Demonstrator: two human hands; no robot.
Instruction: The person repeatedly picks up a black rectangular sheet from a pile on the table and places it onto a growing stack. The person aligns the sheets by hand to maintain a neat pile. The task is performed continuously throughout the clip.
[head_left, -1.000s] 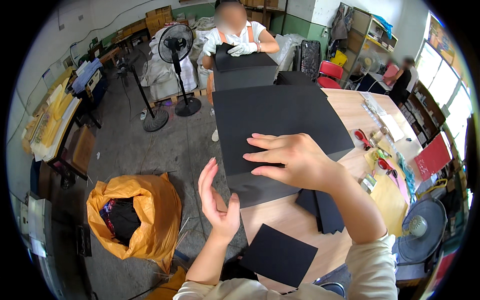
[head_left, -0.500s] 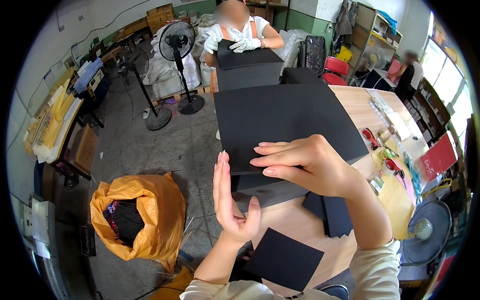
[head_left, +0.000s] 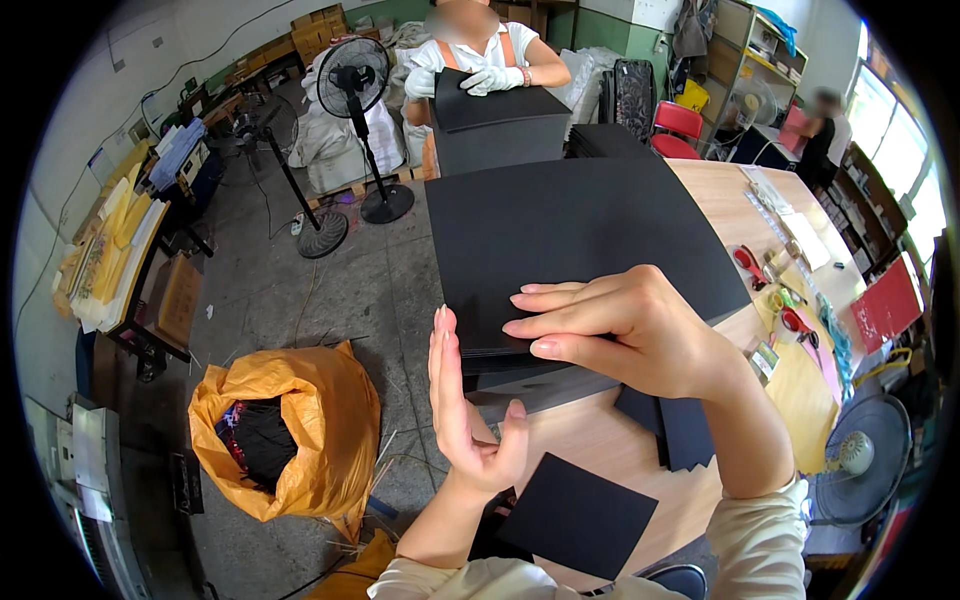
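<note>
A tall stack of large black sheets (head_left: pixel 580 230) stands in front of me at the table's left side. My left hand (head_left: pixel 465 420) is upright at the stack's near left corner, its fingers straight and the palm turned toward the sheet edges. On top, near the front edge, my right hand (head_left: pixel 630 330) rests with fingers stretched out and fingertips touching the top sheet. Nothing shows in either hand. Several sheet edges are visible at the near left corner. Below lies a loose black square sheet (head_left: pixel 580 515), with more black pieces (head_left: pixel 685 435) to its right.
Across from me, a person in white gloves (head_left: pixel 492 80) handles another black stack (head_left: pixel 505 140). Scissors (head_left: pixel 748 268) and tape lie on the wooden table (head_left: pixel 710 185). An orange sack (head_left: pixel 340 430) stands on the floor at left, a fan (head_left: pixel 855 455) at right, standing fans (head_left: pixel 352 90) behind.
The whole view has shifted slightly. My hands keep nearly the same pose at the stack's near left corner. The gloved person's hands have moved only a little.
</note>
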